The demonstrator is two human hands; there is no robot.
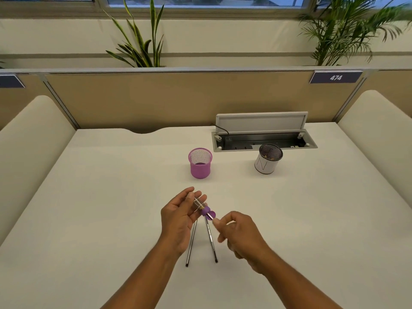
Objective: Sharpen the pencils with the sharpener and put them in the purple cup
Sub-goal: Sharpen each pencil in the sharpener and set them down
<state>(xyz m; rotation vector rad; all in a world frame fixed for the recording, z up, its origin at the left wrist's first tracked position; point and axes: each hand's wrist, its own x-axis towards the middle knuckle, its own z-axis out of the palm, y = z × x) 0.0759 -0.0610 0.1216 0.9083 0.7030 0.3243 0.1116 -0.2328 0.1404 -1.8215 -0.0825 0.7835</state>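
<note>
Pencils (pixel 191 241) lie on the white desk (pixel 89 208), two of them side by side near the person, between the forearms. Above them, the left hand (pixel 178 217) grips a sharpener (pixel 201 207) with a clear barrel and purple cap. The right hand (pixel 240 233) pinches something small at that cap; what it is I cannot tell. Farther back stands the purple cup (pixel 200 163), empty, and to its right a white cup (pixel 268 161).
</note>
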